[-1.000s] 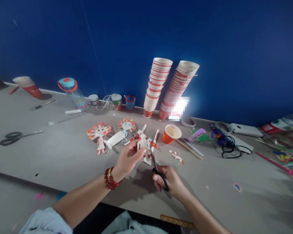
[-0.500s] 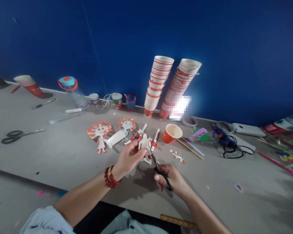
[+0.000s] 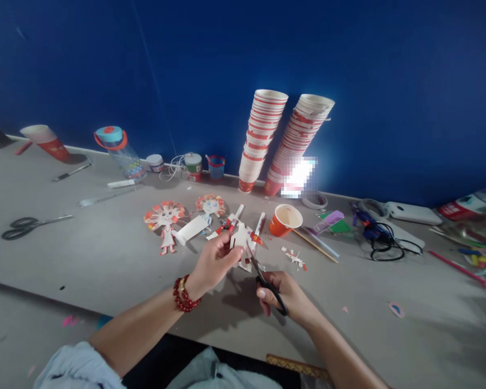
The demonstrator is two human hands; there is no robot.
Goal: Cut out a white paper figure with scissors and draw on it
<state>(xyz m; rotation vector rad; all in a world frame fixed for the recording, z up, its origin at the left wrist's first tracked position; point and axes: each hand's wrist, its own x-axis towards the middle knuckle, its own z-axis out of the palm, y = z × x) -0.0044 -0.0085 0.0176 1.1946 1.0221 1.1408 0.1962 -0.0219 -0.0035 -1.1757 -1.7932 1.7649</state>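
Note:
A small white paper cut-out [image 3: 238, 237] is pinched between the thumb and fingers of my left hand [image 3: 217, 256]. My right hand [image 3: 283, 297] is closed on the black handles of a pair of scissors [image 3: 261, 274], whose blades meet the right side of the cut-out. Left of my hands lie two paper figures with orange-and-white fringed heads, a larger one [image 3: 167, 221] and a smaller one [image 3: 210, 206]. Between the smaller figure and my left hand is a curved white paper strip [image 3: 191, 229]. Markers [image 3: 259, 224] and coloured scraps lie just behind the cut-out.
An orange paper cup [image 3: 285, 220] stands behind my right hand, beside paper scraps [image 3: 295, 258]. Two tall cup stacks [image 3: 263, 140] lean at the blue wall. Another pair of scissors [image 3: 32, 224] lies left; a glue gun [image 3: 368, 224] with a black cord is right.
Hardly anything differs. The view has shifted slightly, and the scissors and cut-out stay together in almost the same place.

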